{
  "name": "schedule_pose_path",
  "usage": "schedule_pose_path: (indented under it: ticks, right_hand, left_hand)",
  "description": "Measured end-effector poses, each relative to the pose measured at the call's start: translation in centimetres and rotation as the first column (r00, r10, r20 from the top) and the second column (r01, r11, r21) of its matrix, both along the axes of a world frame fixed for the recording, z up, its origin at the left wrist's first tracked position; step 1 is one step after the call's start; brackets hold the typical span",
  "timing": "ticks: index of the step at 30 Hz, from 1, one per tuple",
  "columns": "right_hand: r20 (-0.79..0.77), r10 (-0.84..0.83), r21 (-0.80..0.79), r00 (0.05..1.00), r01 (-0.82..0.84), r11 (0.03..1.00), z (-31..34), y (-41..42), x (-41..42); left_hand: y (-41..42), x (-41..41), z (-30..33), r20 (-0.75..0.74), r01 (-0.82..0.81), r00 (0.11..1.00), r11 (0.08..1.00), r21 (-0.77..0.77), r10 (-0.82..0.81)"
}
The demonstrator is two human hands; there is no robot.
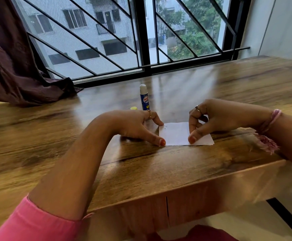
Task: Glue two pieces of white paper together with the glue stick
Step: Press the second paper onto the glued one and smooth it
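I see both hands pressing paper (180, 134) flat on the table (141, 167): left hand (138, 126) fingers straight, right hand (211, 120) fingers curled, gripping nothing. The glue stick (144, 98) stands uncapped behind; gluing looks done, only pressing left.

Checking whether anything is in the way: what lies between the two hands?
In the head view, only the white paper lies between the left hand and the right hand, flat on the table, with fingertips of both hands on it.
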State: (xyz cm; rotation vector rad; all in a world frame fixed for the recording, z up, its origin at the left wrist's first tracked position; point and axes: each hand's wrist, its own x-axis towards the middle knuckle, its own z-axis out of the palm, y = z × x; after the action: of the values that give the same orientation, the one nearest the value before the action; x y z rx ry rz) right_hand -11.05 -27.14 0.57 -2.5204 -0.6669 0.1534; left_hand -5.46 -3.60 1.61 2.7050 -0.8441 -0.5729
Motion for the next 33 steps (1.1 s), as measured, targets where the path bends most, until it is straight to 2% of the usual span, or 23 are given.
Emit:
schedule_pose_path:
  ticks: [19,26,33]
  right_hand:
    - [0.06,-0.067,0.097,0.996,0.061,0.993,-1.4,-3.4,-1.8]
    - [0.06,-0.077,0.349,0.995,0.051,0.936,-1.9,-4.6,-2.7]
    - [0.265,-0.102,0.156,0.959,0.062,0.986,-2.9,-5.1,-4.9]
  left_hand:
    - [0.1,0.3,-0.1,0.006,0.004,1.0,1.0,-0.001,-0.004]
    - [0.2,0.1,0.1,0.004,0.023,1.0,1.0,0.019,-0.023]
    - [0.4,0.2,0.1,-0.025,0.058,0.998,0.998,0.01,-0.058]
